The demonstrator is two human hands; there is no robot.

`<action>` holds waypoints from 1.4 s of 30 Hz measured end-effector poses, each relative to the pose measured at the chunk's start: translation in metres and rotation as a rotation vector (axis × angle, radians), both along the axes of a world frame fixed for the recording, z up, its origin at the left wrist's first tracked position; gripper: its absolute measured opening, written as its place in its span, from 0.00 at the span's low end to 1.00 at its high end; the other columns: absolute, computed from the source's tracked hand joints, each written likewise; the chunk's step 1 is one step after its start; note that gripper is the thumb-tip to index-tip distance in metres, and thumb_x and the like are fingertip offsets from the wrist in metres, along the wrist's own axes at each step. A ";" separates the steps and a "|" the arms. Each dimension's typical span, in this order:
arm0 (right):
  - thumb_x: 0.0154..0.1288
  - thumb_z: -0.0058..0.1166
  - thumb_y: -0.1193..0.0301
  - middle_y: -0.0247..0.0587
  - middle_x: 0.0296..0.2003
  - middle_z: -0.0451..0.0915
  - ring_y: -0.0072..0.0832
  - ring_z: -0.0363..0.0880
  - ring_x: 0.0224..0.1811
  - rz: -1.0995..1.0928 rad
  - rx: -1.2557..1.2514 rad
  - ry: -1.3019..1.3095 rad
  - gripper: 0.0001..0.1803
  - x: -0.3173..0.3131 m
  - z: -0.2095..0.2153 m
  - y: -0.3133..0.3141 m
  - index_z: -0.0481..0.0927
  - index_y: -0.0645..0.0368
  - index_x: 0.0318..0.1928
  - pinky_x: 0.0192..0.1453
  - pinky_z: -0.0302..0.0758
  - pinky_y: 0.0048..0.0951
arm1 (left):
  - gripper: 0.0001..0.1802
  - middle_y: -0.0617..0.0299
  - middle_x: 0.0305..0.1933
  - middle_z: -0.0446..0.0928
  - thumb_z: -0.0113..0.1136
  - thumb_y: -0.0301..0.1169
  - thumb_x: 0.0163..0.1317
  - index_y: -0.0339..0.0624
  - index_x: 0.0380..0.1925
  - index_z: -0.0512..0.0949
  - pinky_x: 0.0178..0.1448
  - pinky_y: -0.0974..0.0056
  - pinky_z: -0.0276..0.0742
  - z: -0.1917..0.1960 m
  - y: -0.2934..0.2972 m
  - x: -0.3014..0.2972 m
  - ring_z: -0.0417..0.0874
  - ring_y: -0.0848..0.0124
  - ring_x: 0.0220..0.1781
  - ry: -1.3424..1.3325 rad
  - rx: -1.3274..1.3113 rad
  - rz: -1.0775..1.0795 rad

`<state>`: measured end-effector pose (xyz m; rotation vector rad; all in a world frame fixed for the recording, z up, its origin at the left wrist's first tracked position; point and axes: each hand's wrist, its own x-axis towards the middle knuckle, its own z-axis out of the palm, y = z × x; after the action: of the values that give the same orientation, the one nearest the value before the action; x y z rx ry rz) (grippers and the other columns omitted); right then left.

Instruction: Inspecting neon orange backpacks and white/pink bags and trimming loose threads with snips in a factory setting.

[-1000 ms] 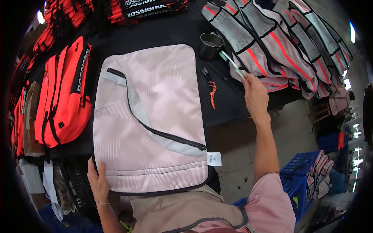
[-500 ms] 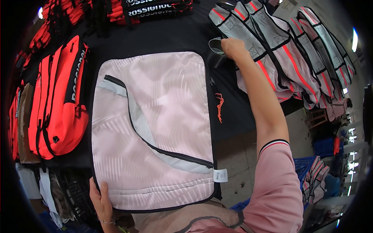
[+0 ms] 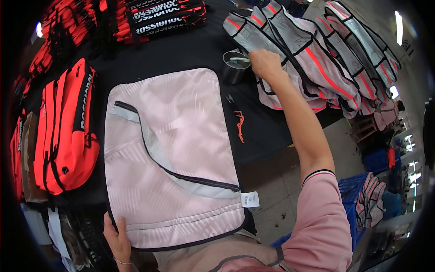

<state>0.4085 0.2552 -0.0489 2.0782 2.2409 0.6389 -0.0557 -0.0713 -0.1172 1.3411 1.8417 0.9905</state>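
Note:
A pale pink patterned fabric panel (image 3: 190,131) with black edging lies in front of me. A curved black zipper (image 3: 154,156) crosses it over a grey-white strip, and a white label (image 3: 249,199) sticks out at its right edge. My left hand (image 3: 118,240) grips the panel's lower left edge, thumb on top. My right hand (image 3: 268,64) is closed at the right rim of a dark round cup (image 3: 234,72). A pale slim item (image 3: 239,60) shows at the cup's mouth beside my fingertips; whether they hold it is unclear. Small thread snips (image 3: 231,100) with an orange cord lie right of the panel.
Grey and pink bags (image 3: 308,50) with bright coral stripes are heaped at the far right of the black-covered table (image 3: 181,54). A red backpack (image 3: 68,131) stands at left. More red bags (image 3: 167,18) are stacked at the back. A blue crate (image 3: 351,195) stands low at right.
The view has shifted slightly. My right hand, earlier over the cup's right side, is now farther right, so more of the cup shows. My left hand keeps its grip on the panel.

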 end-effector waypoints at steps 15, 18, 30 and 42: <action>0.67 0.52 0.71 0.53 0.34 0.83 0.46 0.83 0.39 0.126 0.043 0.868 0.15 -0.053 -0.039 -0.066 0.80 0.63 0.51 0.45 0.76 0.41 | 0.27 0.61 0.64 0.72 0.54 0.18 0.57 0.48 0.58 0.75 0.74 0.51 0.57 0.020 0.219 0.032 0.69 0.56 0.67 1.051 0.730 -0.592; 0.68 0.50 0.71 0.40 0.27 0.80 0.27 0.80 0.26 0.161 -0.082 1.190 0.15 -0.093 -0.044 -0.079 0.79 0.63 0.52 0.32 0.76 0.29 | 0.28 0.62 0.59 0.74 0.53 0.18 0.58 0.50 0.60 0.73 0.79 0.47 0.46 0.010 0.258 0.035 0.69 0.60 0.68 1.251 0.585 -0.769; 0.69 0.49 0.72 0.42 0.32 0.80 0.29 0.77 0.33 0.372 -0.480 1.396 0.16 -0.205 -0.097 -0.075 0.78 0.64 0.54 0.43 0.74 0.31 | 0.20 0.54 0.31 0.81 0.58 0.48 0.64 0.43 0.43 0.78 0.49 0.56 0.73 0.003 0.241 0.021 0.82 0.55 0.35 1.076 0.118 -0.302; 0.69 0.54 0.68 0.38 0.40 0.81 0.33 0.80 0.38 0.631 -0.387 1.243 0.11 -0.245 -0.108 -0.084 0.83 0.56 0.49 0.44 0.75 0.32 | 0.31 0.50 0.46 0.82 0.77 0.27 0.47 0.24 0.50 0.75 0.49 0.66 0.81 -0.046 0.191 -0.046 0.85 0.67 0.44 -0.383 -0.012 0.039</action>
<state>0.1638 0.1715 -0.1573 1.6612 3.1539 -1.4280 -0.1019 0.1193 -0.1630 1.0259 1.5840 1.1631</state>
